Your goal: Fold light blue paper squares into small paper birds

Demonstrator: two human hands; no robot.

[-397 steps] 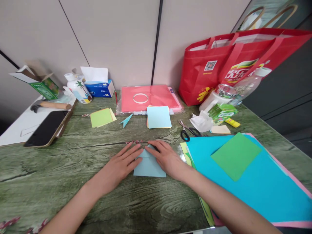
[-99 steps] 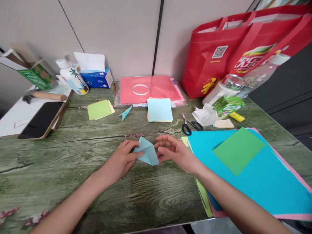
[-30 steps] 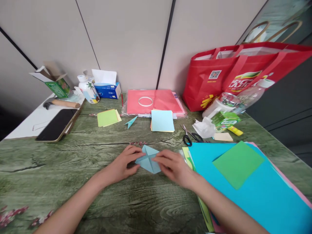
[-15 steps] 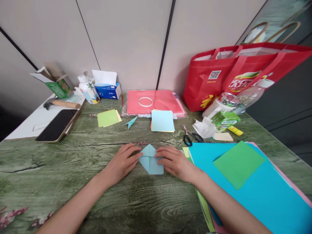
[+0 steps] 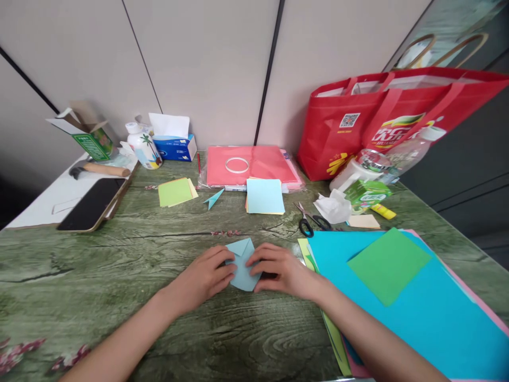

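Between my two hands is a folded light-blue sheet of paper, lifted slightly off the wood-patterned table, with a triangular flap along its top. My left hand grips its left edge, the fingers curled against the paper. On the other side, my right hand pinches the right edge with bent fingers; its thumb is partly hidden. Beyond them lie a stack of light-blue square paper and a small folded teal paper piece.
Scissors, crumpled tissue and large blue sheets topped by a green square lie at right. A red bag stands behind. Yellow-green paper, a phone and a hammer lie at left.
The folded paper has turned and its outline differs, with the flap now slanting across the top. Both hands have shifted slightly, fingers further over the paper.
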